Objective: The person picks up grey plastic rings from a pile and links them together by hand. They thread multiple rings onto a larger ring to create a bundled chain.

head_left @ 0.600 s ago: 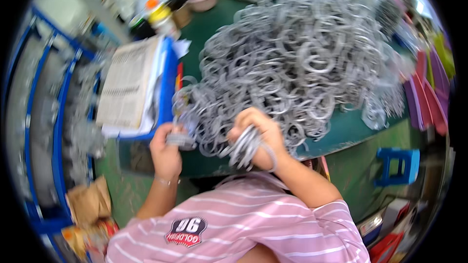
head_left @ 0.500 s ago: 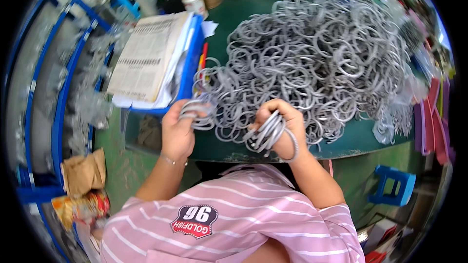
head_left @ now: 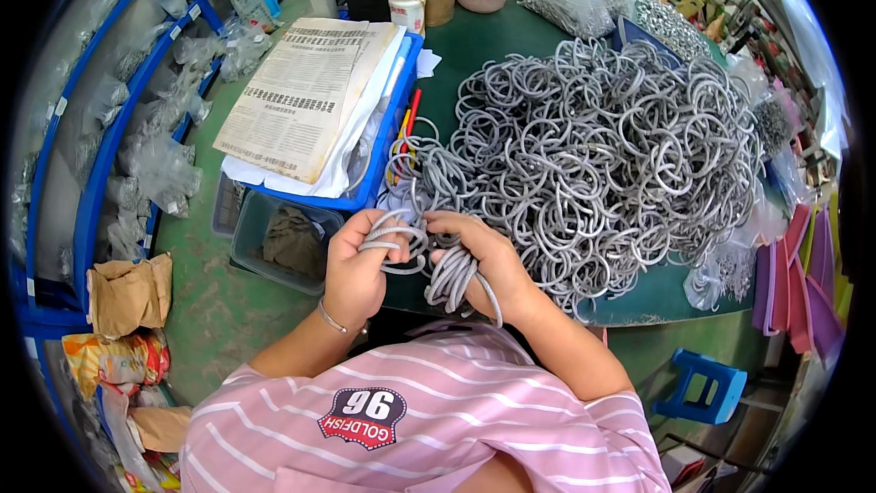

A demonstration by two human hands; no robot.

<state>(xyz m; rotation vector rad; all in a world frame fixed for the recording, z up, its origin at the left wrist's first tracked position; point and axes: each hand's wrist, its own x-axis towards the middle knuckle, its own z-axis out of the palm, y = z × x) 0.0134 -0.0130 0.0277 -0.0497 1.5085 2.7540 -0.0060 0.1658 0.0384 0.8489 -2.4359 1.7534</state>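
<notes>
A big heap of grey rings covers the dark green table. At the table's near edge my left hand pinches one or two grey rings pulled from the heap. Just to its right my right hand is closed round a bundle of grey rings that hangs below the fingers. The two hands nearly touch.
A blue tray with newspaper and white sheets sits at the table's left. Bottles, a cup and a bowl stand at the far edge. A grey bin and blue shelving with bags are on the left; a blue stool is lower right.
The view has shifted, so the table sits further right and lower. My hands came closer together at the near edge, the left one now lifting a ring beside the right hand's bundle.
</notes>
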